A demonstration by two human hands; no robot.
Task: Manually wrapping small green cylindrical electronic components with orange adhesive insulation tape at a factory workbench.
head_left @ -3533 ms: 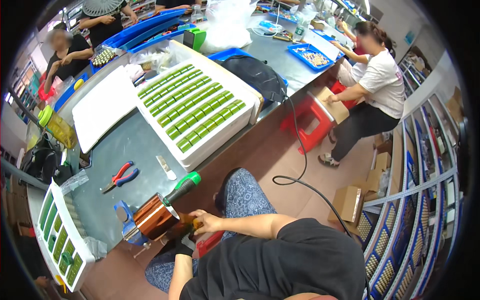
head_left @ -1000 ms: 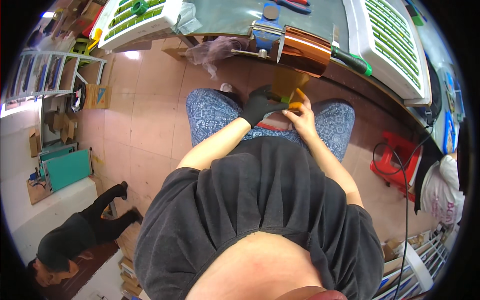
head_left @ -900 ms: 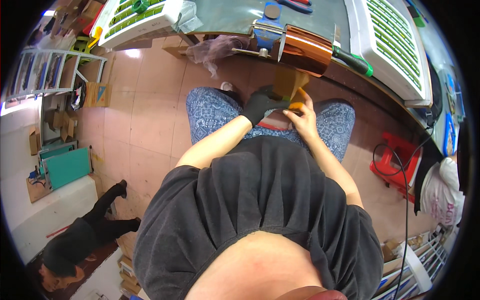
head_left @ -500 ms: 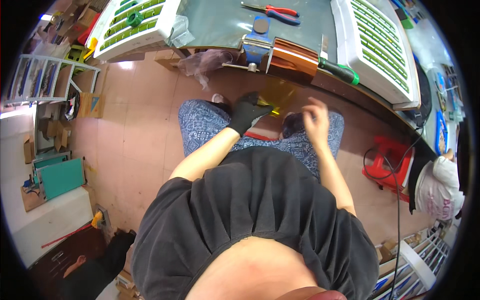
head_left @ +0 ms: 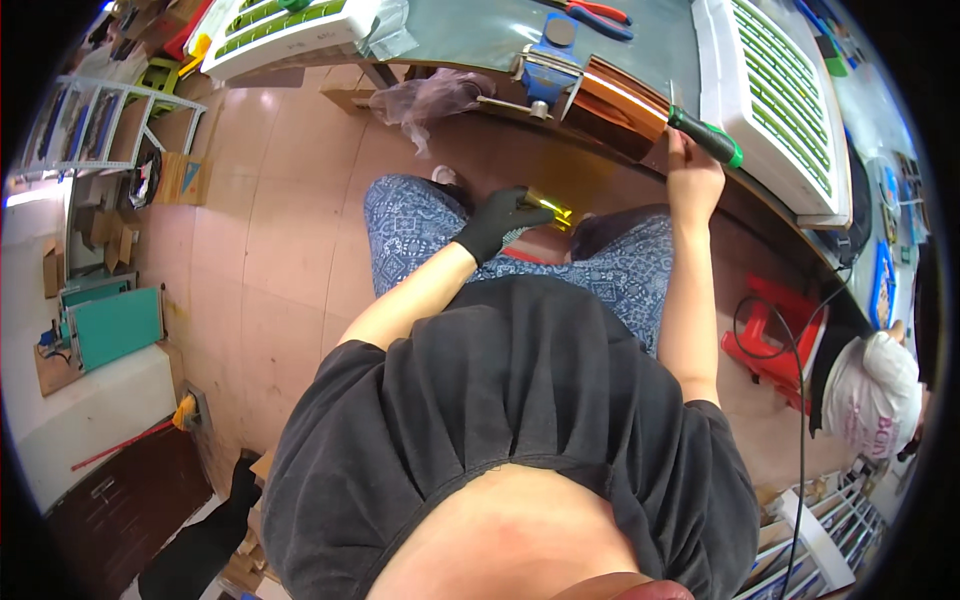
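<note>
A grey workbench (head_left: pixel 455 45) spans the top of the view. On its right side sits a white foam tray (head_left: pixel 722 100). Left of this, a copper-coloured roll (head_left: pixel 615 105) lies at the bench's front edge, with a blue bench vise (head_left: pixel 548 68) just beside its left end. The bare right hand (head_left: pixel 695 180) is raised to the roll's right end, well apart from the gloved left hand (head_left: pixel 497 222), which is over the lap. A black-and-green tool handle (head_left: pixel 710 138) slants out by that end; the right fingertips meet its underside, but whether they grip anything there I cannot tell. The left hand is closed on a piece of translucent yellow film (head_left: pixel 550 210), pinched at the fingertips; the film juts rightward from them, below the roll.
</note>
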